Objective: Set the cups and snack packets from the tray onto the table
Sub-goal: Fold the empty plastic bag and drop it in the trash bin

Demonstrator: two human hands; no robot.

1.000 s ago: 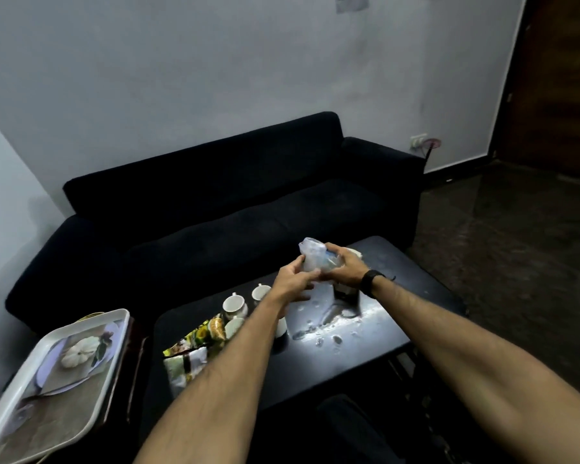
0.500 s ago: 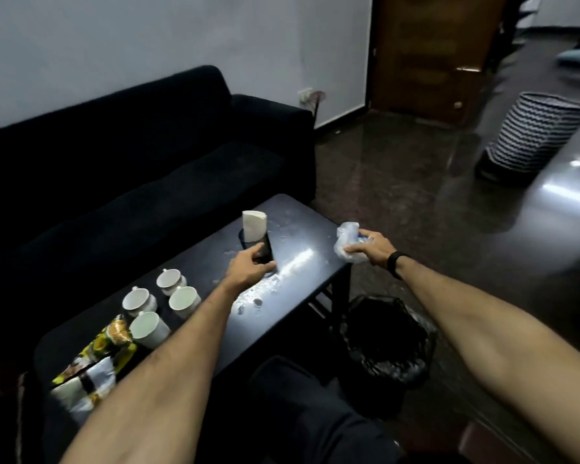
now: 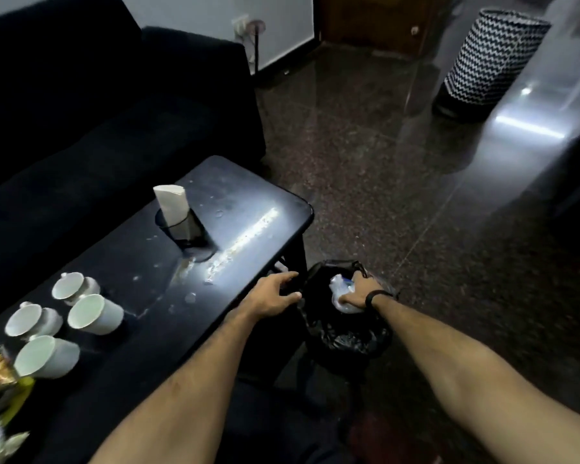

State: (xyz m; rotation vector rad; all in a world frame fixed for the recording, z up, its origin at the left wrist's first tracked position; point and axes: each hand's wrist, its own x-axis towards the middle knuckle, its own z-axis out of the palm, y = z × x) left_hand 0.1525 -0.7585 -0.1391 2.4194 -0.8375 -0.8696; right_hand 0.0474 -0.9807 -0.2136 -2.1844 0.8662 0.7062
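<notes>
Several white cups (image 3: pixel 94 313) stand in a cluster on the left part of the black table (image 3: pixel 265 209). Snack packets (image 3: pixel 0 380) lie at the table's left end, cut off by the frame edge. My right hand (image 3: pixel 357 293) grips a crumpled clear plastic wrapper (image 3: pixel 340 289) over the mouth of a black-lined bin (image 3: pixel 345 333) beside the table. My left hand (image 3: pixel 275 291) rests at the table's near right edge, fingers relaxed and touching the bin liner's rim. The tray is out of view.
A dark glass holding folded white napkins (image 3: pixel 175 212) stands mid-table amid spilled droplets. A black sofa (image 3: pixel 98 112) runs behind the table. A zigzag-patterned basket (image 3: pixel 493 58) stands on the glossy floor at the far right.
My right hand carried the wrapper from the table's corner down into the bin mouth. My left hand left the napkin glass and came to the table edge by the bin. The view swung right.
</notes>
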